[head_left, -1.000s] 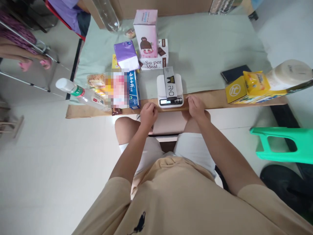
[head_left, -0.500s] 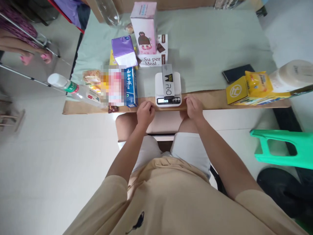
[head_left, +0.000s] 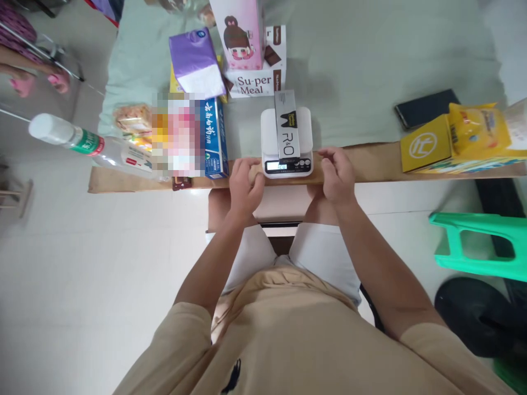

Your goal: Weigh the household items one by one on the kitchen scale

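Now resting left hand (head_left: 246,186), fingers curled loosely, holding nothing, on table edge (head_left: 370,164) at 9 o'clock of white scale (head_left: 287,144). Resting right hand (head_left: 337,174), fingers bent and empty, at 3 o'clock, just beside scale. Lying lengthwise on scale: grey slim box (head_left: 286,126). Standing at 12 o'clock: Su-per Meal box (head_left: 255,82). Lying at 9 o'clock: blue box (head_left: 214,140).

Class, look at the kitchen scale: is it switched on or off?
On. The kitchen scale shows a lit display beneath the long box lying on it.
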Tool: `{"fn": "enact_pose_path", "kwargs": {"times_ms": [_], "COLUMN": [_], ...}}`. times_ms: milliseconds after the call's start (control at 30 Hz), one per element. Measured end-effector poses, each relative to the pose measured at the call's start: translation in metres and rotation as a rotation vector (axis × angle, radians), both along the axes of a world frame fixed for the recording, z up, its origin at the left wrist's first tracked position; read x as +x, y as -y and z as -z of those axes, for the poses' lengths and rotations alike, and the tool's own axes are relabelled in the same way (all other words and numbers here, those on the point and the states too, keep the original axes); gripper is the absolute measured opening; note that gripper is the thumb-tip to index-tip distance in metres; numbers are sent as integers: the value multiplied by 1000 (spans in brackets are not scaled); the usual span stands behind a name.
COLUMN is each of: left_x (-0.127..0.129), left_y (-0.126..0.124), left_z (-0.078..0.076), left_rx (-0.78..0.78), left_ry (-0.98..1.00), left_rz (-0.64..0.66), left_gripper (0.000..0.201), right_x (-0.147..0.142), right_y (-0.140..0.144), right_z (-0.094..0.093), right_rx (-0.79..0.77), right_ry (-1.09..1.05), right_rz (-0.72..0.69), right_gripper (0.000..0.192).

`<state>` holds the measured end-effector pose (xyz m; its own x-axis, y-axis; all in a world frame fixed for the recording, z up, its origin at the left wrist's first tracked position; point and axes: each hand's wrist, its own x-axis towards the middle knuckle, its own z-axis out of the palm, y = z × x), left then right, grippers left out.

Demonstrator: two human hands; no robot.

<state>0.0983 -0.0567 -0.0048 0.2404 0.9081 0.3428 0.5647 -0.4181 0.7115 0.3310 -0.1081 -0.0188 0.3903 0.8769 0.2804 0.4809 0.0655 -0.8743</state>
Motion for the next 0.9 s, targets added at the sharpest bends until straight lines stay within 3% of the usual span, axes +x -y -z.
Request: {"fn": "enact_pose_path", "kwargs": {"times_ms": [67, 200, 433, 633, 767, 900], "left_x": [8, 20, 33, 43, 57, 87], "left_y": [-4, -8, -6, -4, 9, 33], "left_z": [0, 2, 16, 24, 22, 16], "left_rx": [-10, -67, -131, -143, -170, -186], "left_ry": [18, 74, 64, 74, 125, 167], "left_rz": [49, 145, 230, 282, 286, 353], "left_gripper": [29, 40, 57, 68, 75, 80], "right_x": [-6, -15, -32, -34, -29, -10], "right_y": [-5, -10, -12, -21, -14, 19], "right_z": [-3, -8, -11, -6, -7, -12], "right_rx": [-5, -17, -85, -108, -77, -65], "right_ry": [7, 99, 78, 45, 31, 11], "right_rz": [-74, -217, -264, -318, -322, -188], "right_gripper": [30, 48, 64, 56, 55, 58]}}
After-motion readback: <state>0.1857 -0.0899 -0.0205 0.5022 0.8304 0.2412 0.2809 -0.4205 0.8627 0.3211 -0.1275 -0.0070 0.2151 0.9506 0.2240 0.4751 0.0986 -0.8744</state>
